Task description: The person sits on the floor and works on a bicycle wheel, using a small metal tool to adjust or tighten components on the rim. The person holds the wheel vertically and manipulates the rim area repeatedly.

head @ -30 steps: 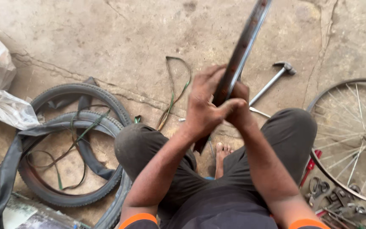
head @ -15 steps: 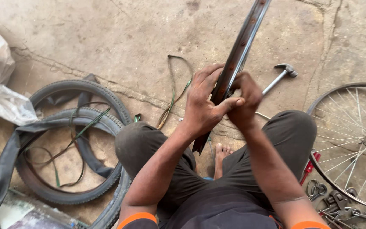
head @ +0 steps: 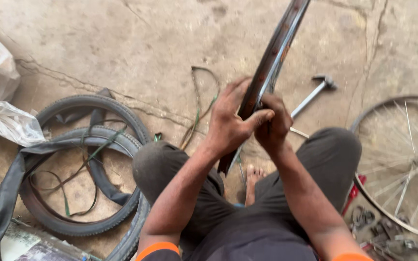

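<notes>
Cracked, stained concrete floor [head: 122,43] w/ a seated person over it, knees apart. Bare rusty metal bicycle rim [head: 272,63] stands on edge btwn the knees, running up out the top edge. Left hand [head: 228,123] wraps it from the left, thumb across; right hand [head: 272,123] is curled tight on the rim just beside, fingers closed round it, touching the left thumb. Risk, I'd judge: rim edge could slip or twist and pinch fingers, or drop onto the bare foot [head: 252,181] below. Around: black rubber tyres w/ loose inner tube [head: 83,159] left, steel hammer [head: 315,94] behind, spoked wheel [head: 402,159] right, crumpled plastic bag [head: 6,121] far left.
</notes>
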